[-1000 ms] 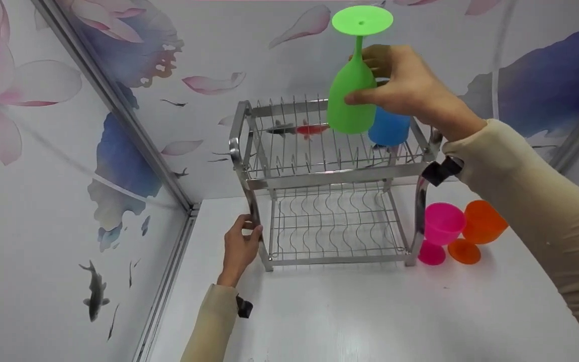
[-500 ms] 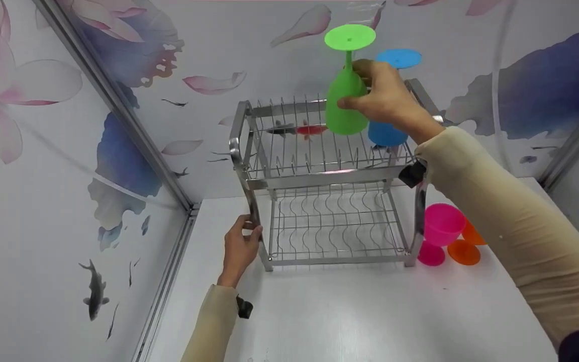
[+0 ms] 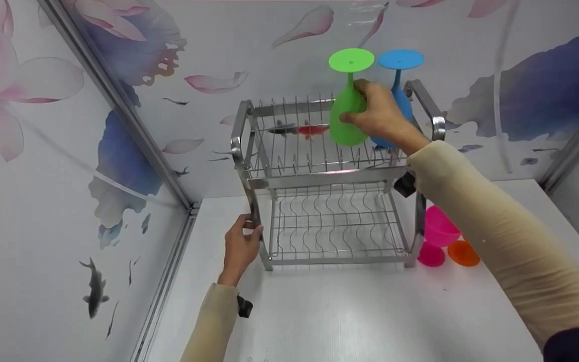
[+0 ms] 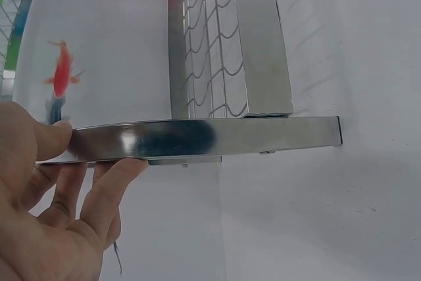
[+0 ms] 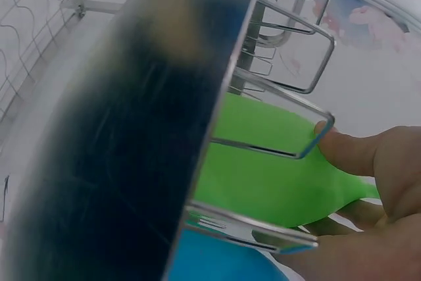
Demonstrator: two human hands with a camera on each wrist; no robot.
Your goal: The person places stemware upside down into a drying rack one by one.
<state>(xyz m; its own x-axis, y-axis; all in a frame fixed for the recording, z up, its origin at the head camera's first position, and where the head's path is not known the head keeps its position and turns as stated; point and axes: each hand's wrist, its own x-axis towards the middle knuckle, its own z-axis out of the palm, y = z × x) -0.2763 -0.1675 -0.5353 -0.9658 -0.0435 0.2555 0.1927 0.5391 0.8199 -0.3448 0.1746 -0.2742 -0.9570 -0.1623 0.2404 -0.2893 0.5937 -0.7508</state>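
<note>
In the head view my right hand (image 3: 377,113) grips a green goblet (image 3: 348,118) by its bowl, upside down with the round foot on top. The goblet is at the upper tier of a metal dish rack (image 3: 329,177); in the right wrist view its bowl (image 5: 263,169) shows behind the wire loops. Just right of it a blue goblet (image 3: 401,59) stands upside down on the same tier, partly behind my right hand. My left hand (image 3: 240,250) holds the rack's left front post, thumb on one side and fingers on the other, as the left wrist view shows.
A pink goblet (image 3: 440,229) stands upright on the white table (image 3: 340,306) by the rack's right post. Beside it is an orange goblet (image 3: 464,253), mostly covered by my right sleeve. The lower wire tier (image 3: 337,223) holds nothing. Patterned walls rise behind and at left.
My right hand has brought the green goblet down and slightly left onto the upper tier, uncovering the blue goblet's foot. My left hand has stayed on the post.
</note>
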